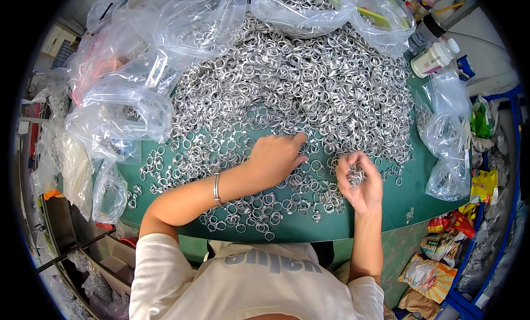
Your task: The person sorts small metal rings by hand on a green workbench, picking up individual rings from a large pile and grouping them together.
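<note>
A large heap of silver-coloured metal rings [298, 82] covers the back of the green table [397, 209], and looser rings [265, 207] are scattered toward its front edge. My left hand [275, 159], back upward, reaches in low over the loose rings at the heap's front. Its fingers curl down, and whatever is in them is hidden. A bangle [216, 188] circles that wrist. To the right, my right hand [369, 187] is turned partly palm-up. Its fingers curl round a small cluster of rings [356, 176] in the palm.
Clear plastic bags [124, 113] crowd the table's left side, and another bag holding rings [303, 13] sits at the back. More bags [446, 154] lie along the right edge. A white bottle [436, 57] stands at the back right. Blue shelving [486, 220] with coloured packets is beyond the table.
</note>
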`<state>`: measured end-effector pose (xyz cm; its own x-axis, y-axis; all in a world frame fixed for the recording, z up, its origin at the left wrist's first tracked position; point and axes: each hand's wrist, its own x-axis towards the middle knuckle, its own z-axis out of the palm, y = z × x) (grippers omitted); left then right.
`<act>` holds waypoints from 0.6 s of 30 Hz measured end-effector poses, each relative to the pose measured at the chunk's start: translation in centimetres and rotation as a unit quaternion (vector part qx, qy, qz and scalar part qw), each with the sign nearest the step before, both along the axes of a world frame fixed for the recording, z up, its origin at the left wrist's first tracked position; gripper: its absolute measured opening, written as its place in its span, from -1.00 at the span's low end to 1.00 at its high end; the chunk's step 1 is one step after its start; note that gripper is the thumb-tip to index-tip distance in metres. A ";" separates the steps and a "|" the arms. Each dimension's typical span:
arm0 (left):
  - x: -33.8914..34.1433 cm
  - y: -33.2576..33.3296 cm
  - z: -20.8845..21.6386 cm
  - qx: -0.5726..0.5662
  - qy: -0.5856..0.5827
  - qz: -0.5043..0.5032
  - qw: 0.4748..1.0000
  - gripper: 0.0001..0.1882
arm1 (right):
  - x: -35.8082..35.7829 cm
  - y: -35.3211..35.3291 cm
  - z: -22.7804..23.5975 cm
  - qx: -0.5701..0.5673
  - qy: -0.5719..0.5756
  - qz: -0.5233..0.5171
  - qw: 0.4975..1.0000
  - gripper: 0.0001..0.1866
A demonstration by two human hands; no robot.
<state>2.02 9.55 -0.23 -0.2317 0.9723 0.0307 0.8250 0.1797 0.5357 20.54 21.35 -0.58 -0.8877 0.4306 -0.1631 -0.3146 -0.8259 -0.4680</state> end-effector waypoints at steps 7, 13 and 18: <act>0.1 0.5 -0.2 -0.016 -0.013 0.015 1.000 -0.70 | -3.8 -2.1 0.0 0.799 -0.374 -0.063 0.467 -0.82; -0.3 0.5 -0.4 -0.037 -0.023 0.013 0.999 -0.73 | -3.5 -1.5 0.5 0.776 -0.376 -0.070 0.502 -0.91; -1.2 0.6 -0.5 0.053 -0.250 0.013 0.967 -0.77 | -1.6 -0.6 0.9 0.542 -0.351 -0.076 0.760 -0.88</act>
<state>0.86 10.13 -0.72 -0.2681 0.9634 0.0081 0.4534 0.1188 0.8833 18.90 20.79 0.28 -0.6726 0.7383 -0.0506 0.2739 0.1848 -0.9438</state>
